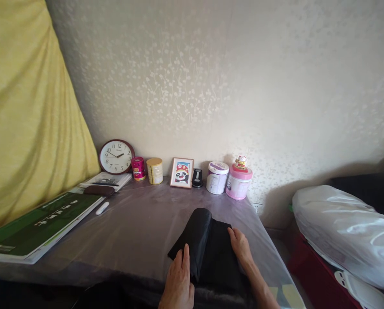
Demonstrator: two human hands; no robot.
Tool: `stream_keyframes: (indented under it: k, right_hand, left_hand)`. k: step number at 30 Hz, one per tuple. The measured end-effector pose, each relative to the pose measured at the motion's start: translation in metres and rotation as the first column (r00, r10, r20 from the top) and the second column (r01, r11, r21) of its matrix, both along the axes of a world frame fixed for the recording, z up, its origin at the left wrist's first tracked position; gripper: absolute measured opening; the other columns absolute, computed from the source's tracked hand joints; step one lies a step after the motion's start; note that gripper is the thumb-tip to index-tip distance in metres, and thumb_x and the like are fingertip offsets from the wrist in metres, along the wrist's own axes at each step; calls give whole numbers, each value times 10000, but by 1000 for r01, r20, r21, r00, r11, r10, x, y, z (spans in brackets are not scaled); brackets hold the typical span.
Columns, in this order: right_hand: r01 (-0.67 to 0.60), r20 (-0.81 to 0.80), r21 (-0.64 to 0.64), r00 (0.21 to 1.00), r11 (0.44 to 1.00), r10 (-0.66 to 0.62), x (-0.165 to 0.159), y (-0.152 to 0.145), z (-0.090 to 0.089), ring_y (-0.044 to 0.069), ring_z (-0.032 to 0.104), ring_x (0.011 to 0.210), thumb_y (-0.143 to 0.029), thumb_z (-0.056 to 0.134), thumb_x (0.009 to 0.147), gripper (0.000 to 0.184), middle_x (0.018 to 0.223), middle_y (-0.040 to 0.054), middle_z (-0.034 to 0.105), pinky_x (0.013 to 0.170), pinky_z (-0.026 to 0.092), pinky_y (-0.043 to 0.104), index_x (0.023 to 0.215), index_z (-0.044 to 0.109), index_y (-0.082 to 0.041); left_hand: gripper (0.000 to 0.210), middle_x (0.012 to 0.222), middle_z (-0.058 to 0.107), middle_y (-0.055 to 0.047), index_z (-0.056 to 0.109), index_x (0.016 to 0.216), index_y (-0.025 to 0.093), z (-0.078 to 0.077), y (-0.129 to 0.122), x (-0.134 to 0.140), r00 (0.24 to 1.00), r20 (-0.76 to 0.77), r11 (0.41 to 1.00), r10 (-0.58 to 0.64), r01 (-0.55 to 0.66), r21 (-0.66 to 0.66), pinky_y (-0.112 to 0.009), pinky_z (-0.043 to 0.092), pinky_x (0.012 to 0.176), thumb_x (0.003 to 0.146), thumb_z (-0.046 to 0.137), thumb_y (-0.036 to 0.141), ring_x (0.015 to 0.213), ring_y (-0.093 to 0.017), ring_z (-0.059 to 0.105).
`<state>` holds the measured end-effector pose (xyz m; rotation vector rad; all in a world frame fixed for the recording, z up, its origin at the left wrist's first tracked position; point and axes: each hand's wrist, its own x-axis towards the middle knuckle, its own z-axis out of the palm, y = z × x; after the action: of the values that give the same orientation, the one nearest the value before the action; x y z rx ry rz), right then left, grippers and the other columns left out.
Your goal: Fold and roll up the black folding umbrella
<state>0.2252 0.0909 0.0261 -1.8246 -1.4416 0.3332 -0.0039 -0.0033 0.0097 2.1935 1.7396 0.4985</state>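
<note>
A thin black sheet [219, 251], of cloth or plastic, lies near the front right of the table with its left part folded over in a raised, rounded flap. My left hand [179, 279] is at the near end of this flap, its fingers together and pressed against the sheet; part of the thumb is hidden. At the sheet's right edge, my right hand [241, 248] pinches the border between thumb and fingers. Whether the sheet is a bag or a flat piece, I cannot tell.
Along the wall stand a clock [117, 157], a magenta can [138, 168], a yellow tin [155, 171], a framed panda picture [181, 173] and two tubs, white [217, 178] and pink [239, 183]. A green book [40, 223] lies left; a plastic-wrapped bundle [346, 231] sits right.
</note>
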Motion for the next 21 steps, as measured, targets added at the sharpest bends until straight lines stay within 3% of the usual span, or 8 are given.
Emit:
stream_keyframes:
  k: [3,7,13,21]
  right_hand:
    - [18,-12,15,1000,1000,-18,4,-5,1,222,577,583,-436,373,779,305,545,41,581,563,378,308,529,420,-267]
    - [-33,-107,77,993,997,41,-9,-4,18,175,510,518,-501,388,773,375,518,18,551,529,367,287,522,473,-235]
    - [-85,-380,53,920,995,99,-40,7,45,133,486,508,-548,471,728,418,502,-11,532,463,359,232,588,572,-167]
    - [-167,-603,-46,791,985,106,-80,31,53,137,542,494,-428,538,745,297,517,-21,539,380,446,218,802,602,-144]
  left_hand:
    - [884,1424,289,-164,-52,1401,115,-2,0,1,1000,-28,1000,0,1,10,-377,336,1016,641,395,46,1243,-252,375]
    - [875,1436,275,-164,-53,1401,130,3,-2,2,999,-36,1000,12,-13,-15,-395,319,1027,653,392,45,1265,-257,352]
    - [840,1470,199,-169,-3,1400,104,26,-6,6,998,-62,987,20,-30,-157,-359,267,1061,673,410,21,1330,-248,252]
    - [843,1470,196,-170,21,1391,62,51,-7,9,990,-141,974,14,-46,-224,-350,246,1076,651,420,2,1332,-247,245]
